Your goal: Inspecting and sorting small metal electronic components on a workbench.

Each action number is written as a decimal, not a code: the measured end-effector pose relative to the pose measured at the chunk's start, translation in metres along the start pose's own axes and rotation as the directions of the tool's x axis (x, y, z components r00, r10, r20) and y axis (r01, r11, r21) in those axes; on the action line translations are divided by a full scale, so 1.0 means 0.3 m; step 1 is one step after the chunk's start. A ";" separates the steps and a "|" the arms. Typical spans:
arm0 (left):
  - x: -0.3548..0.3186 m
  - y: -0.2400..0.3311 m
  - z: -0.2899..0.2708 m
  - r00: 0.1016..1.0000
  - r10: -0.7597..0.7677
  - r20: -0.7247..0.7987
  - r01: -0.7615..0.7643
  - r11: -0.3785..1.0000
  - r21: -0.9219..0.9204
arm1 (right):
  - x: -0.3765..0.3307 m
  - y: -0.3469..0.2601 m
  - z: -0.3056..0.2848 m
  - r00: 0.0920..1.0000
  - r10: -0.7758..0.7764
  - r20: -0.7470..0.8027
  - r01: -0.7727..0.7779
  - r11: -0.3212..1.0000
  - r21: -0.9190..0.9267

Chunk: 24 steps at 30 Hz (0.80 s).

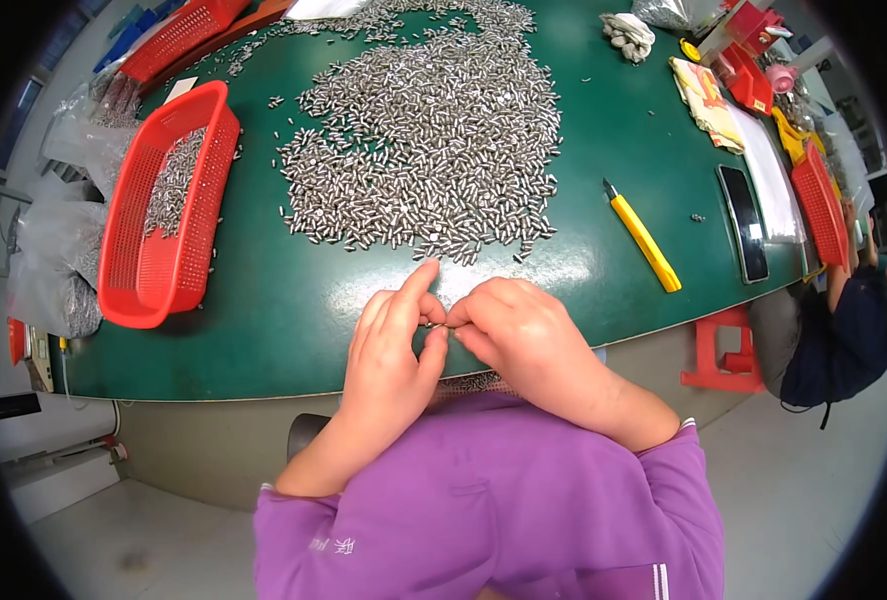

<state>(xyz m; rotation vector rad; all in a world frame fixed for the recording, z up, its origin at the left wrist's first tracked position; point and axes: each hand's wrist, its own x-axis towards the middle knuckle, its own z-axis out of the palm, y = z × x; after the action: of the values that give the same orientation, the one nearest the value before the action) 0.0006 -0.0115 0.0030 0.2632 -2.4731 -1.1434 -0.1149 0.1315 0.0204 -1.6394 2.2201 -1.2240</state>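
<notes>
Close to the table's near edge, my left hand [391,338] and my right hand [515,325] meet fingertip to fingertip. Both pinch around a tiny metal piece [431,324], mostly covered by the fingers. My left index finger points up and away from the pinch. Just beyond the fingertips spreads a broad heap of small silvery metal pins [433,150], with a few loose ones at its near edge. To the left, a red perforated plastic basket [133,290] holds more of these pins at its far end.
A yellow utility knife [645,242] and a dark phone [742,224] lie on the green table [603,310] at the right. Farther back are a white glove [627,36] and a patterned cloth [705,103]. Plastic bags [58,260] stand left. Another person [843,330] sits right, near a red stool [720,352].
</notes>
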 end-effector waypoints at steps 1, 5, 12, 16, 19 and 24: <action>0.001 0.003 -0.001 1.000 -0.009 0.012 0.009 1.000 -0.004 | -0.004 -0.004 -0.002 1.000 0.027 -0.001 -0.027 1.000 -0.011; 0.001 0.002 0.000 1.000 -0.021 0.015 0.021 1.000 -0.016 | -0.006 -0.007 -0.005 1.000 0.023 0.007 -0.023 1.000 -0.006; -0.004 -0.005 0.000 1.000 0.021 0.003 -0.021 1.000 0.008 | -0.009 0.005 0.010 1.000 0.013 -0.018 -0.014 0.999 -0.036; -0.009 -0.002 -0.001 1.000 0.006 -0.001 -0.006 1.000 0.001 | -0.007 0.008 0.021 1.000 -0.012 -0.028 0.011 1.000 -0.003; -0.010 -0.003 0.002 1.000 0.007 -0.010 -0.007 1.000 0.009 | -0.008 0.005 0.021 0.999 -0.017 -0.038 0.017 1.000 -0.006; -0.010 0.000 0.001 1.000 0.016 -0.014 -0.015 1.000 0.019 | -0.013 -0.009 0.008 1.000 0.026 -0.006 -0.026 0.996 -0.079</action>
<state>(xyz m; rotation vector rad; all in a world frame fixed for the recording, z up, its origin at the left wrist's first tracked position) 0.0030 -0.0103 0.0020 0.2564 -2.4703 -1.1081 -0.1102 0.1334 0.0192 -1.6310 2.3142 -1.1488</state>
